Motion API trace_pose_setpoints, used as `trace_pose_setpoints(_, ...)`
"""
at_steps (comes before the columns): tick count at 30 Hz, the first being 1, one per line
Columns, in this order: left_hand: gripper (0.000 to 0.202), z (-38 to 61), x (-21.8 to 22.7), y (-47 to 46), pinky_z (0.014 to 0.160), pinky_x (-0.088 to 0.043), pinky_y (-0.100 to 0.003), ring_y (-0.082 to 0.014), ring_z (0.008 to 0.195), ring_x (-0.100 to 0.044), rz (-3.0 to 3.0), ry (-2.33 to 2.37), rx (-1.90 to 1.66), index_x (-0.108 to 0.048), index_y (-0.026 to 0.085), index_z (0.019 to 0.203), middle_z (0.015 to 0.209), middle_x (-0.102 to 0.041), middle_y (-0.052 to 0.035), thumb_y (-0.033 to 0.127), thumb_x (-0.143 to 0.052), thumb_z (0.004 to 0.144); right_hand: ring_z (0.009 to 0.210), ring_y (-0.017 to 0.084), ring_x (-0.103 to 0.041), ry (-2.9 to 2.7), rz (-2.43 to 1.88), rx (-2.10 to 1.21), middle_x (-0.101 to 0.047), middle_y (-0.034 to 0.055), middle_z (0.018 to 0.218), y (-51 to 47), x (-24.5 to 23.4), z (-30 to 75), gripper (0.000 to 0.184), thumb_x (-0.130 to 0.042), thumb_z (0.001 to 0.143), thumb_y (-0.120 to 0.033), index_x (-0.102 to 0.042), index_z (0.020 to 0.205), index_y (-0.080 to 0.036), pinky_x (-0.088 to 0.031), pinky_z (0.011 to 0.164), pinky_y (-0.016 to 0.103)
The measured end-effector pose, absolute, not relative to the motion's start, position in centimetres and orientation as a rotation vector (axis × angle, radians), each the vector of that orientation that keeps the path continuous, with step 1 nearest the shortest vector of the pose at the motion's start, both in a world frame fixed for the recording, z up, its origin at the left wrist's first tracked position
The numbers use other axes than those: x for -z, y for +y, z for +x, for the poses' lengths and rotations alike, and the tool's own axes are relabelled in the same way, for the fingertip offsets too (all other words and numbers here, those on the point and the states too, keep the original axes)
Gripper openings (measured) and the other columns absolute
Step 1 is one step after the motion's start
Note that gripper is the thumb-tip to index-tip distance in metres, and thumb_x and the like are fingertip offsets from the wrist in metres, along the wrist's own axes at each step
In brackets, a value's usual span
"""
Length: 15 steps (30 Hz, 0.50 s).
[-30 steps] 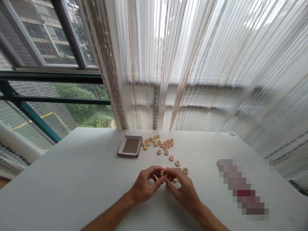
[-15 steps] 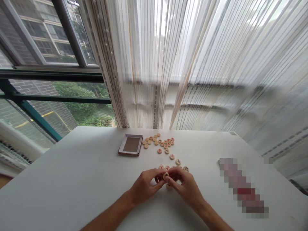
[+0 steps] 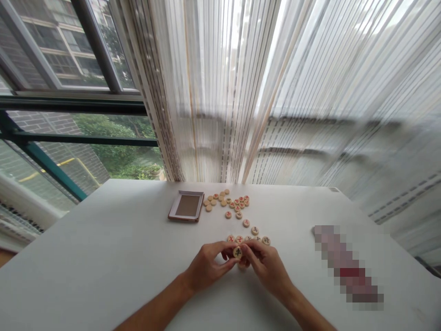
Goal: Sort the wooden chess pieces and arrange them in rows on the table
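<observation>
Between the thumb and fingers of my left hand (image 3: 206,266) a round wooden xiangqi piece (image 3: 237,253) is pinched, its black character facing me. My right hand (image 3: 269,265) has its thumb and curled fingers closed at the right edge of that same piece. Below the hands another xiangqi piece (image 3: 242,265) lies partly covered by the right fingers. Just beyond my fingertips runs a row of pieces, with a red-marked piece (image 3: 230,239) at its left and a black-marked piece (image 3: 266,240) at its right. The middle ones are partly hidden by my hand.
Farther back on the white table (image 3: 120,257) lie several loose pieces, some blank side up, some red-marked (image 3: 237,201). A shallow open box (image 3: 200,210) sits to their left. A pixelated object (image 3: 347,266) lies at the right. String curtains (image 3: 220,138) hang behind the table.
The held piece has turned so that its black character now faces me fully. My right thumb has shifted slightly to the right and up, off the piece's face.
</observation>
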<state>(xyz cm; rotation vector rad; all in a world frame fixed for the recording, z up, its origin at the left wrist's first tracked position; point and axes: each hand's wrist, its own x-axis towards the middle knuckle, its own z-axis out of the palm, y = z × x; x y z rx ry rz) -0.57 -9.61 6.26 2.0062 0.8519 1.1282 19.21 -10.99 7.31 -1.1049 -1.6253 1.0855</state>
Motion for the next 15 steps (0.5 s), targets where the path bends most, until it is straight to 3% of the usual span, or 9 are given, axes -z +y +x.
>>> trace_pose_setpoints(4,0.032,-0.47,-5.86,-9.22,0.076,-0.059,-0.028,-0.0178,0.078,-0.071,1.860,0.924,-1.151,-0.069,0.018,0.114,0.093,-0.076,-0.0069,0.027,-0.071,0.083,0.068,0.016,-0.069,-1.608,-1.069,-1.057,-0.071,0.0030,0.078,-10.77,-7.39,19.39,0.023,-0.050,0.098,-0.037,-0.064,0.107,-0.022,-0.056,0.065,0.027)
trace_pose_setpoints(11,0.037,-0.38,-5.99,-8.90,0.082,-0.061,-0.035,-0.0229,0.086,-0.074,1.625,0.949,-1.103,-0.071,0.017,0.112,0.099,-0.077,-0.0085,0.033,-0.076,0.079,0.085,0.021,-0.069,-1.717,-1.100,-0.845,-0.071,0.0077,0.098,-10.88,-8.19,19.98,0.019,-0.057,0.094,-0.031,-0.064,0.109,-0.023,-0.056,0.075,0.031)
trace_pose_setpoints(15,0.038,-0.25,-6.30,-9.06,0.087,-0.060,-0.038,-0.0260,0.093,-0.074,1.548,0.860,-1.059,-0.071,0.019,0.116,0.103,-0.077,-0.0083,0.030,-0.075,0.080,0.080,0.019,-0.066,-1.829,-1.051,-0.802,-0.070,0.0054,0.096,-10.80,-8.30,19.91,0.018,-0.062,0.091,-0.028,-0.065,0.108,-0.024,-0.055,0.074,0.031)
